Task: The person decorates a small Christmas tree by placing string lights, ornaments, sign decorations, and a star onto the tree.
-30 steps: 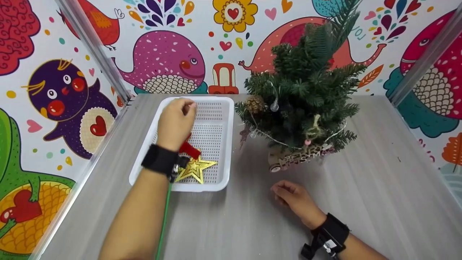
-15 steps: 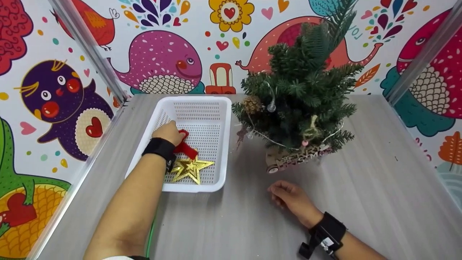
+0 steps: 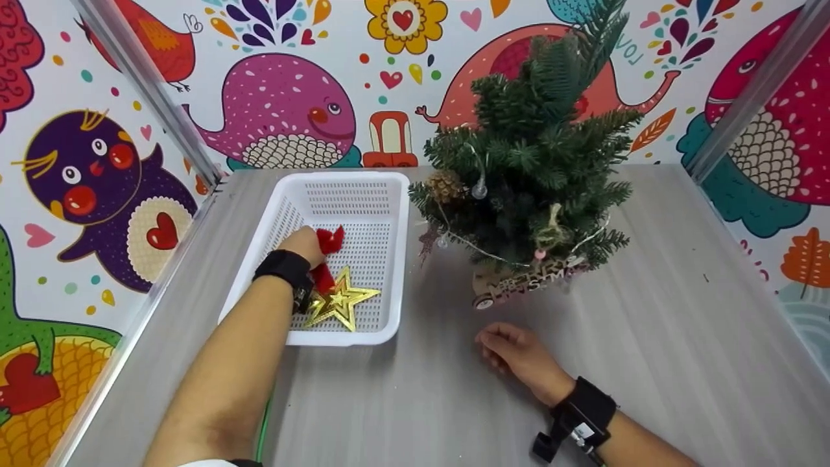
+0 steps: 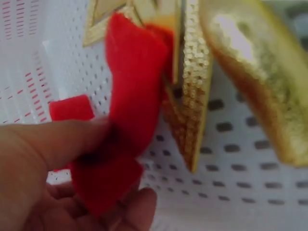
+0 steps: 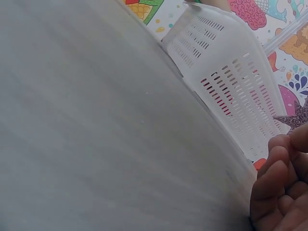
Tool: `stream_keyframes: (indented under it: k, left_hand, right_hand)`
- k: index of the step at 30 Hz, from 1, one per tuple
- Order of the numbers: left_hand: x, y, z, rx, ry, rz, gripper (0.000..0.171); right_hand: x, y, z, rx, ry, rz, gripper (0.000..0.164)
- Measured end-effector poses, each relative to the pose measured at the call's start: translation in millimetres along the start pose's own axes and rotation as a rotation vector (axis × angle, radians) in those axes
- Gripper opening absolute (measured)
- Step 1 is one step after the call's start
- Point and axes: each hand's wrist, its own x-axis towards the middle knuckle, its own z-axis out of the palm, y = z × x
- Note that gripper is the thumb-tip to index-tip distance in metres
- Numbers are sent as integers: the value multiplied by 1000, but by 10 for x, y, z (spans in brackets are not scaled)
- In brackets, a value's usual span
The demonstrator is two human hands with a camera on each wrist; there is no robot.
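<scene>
My left hand (image 3: 305, 246) is inside the white plastic basket (image 3: 399, 272). It pinches a red fabric bow (image 4: 137, 82) between thumb and fingers, as the left wrist view shows close up. Beside the bow a gold star (image 3: 347, 300) lies on the basket's perforated floor. At the right of the left wrist view is a shiny gold rounded object (image 4: 269, 72), only partly seen. My right hand (image 3: 522, 358) rests on the table in front of the tree, its fingers loosely curled with nothing in them.
A small Christmas tree (image 3: 532, 149) stands right of the basket, hung with a pinecone (image 3: 446, 186), a string of lights and a wooden "Merry Christmas" sign (image 3: 538, 280). A glittery star (image 5: 298, 115) shows beside my right hand. Patterned panels (image 3: 285, 110) border the grey table (image 3: 681, 337).
My left hand has gone down into the basket and taken hold of the red bow, whose upper end has shifted slightly. My right hand stays in place while the head view drifts a little.
</scene>
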Motion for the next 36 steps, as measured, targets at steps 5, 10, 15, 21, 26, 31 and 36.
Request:
stream_keyframes:
  k: [5,10,15,21,26,31,36]
  left_hand:
    - [35,22,-51,-30,110,65,25]
    - [-90,143,-199,-100,274,153,28]
    - [-452,431,-381,-239,462,258,29]
    - [-1088,888,-419,-304,649,430,25]
    - [-1724,1255,-325,-224,781,656,25]
    - [-2246,1576,-192,-122,756,883,31]
    - [-2500,1795,50,-90,632,1085,30]
  right_hand:
    - [8,25,12,-13,16,-2,27]
    - [18,70,48,-23,3,-11,27]
    - [7,43,93,-87,-5,-41,27]
    - [-223,-402,117,-358,-122,-311,19]
    - [-568,-1044,118,-443,-142,-854,23]
    - [-829,-1489,173,-256,98,-1278,15]
    - [-841,-1637,316,-325,344,-1482,41]
